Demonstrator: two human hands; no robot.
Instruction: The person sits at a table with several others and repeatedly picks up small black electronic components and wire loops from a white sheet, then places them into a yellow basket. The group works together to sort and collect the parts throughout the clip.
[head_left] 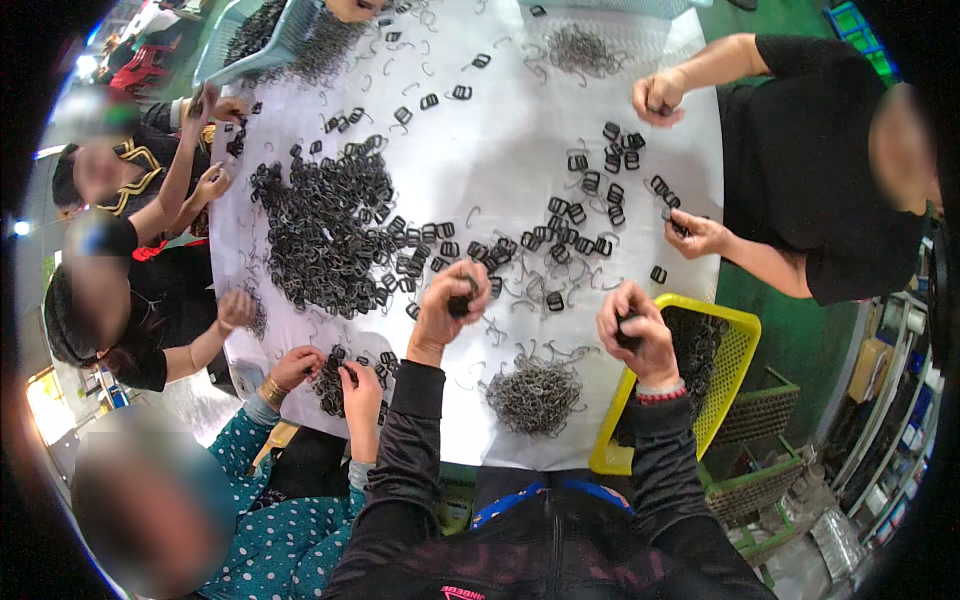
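Surface (510,150): white. Left grip (450,305): fingers curled round a dark piece (463,299), six o'clock of centre. Right grip (645,340): fingers wrapped on a second dark piece (627,332), four o'clock, near yellow basket (738,375). Exact kind of both pieces unclear. Black buckle pile (325,235) at nine o'clock; wire-hook heap (533,393) at six, nearer the edge.

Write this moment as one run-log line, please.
Left hand: holding dark part | right hand: holding another dark part | wire pile: on table | yellow basket: near right hand
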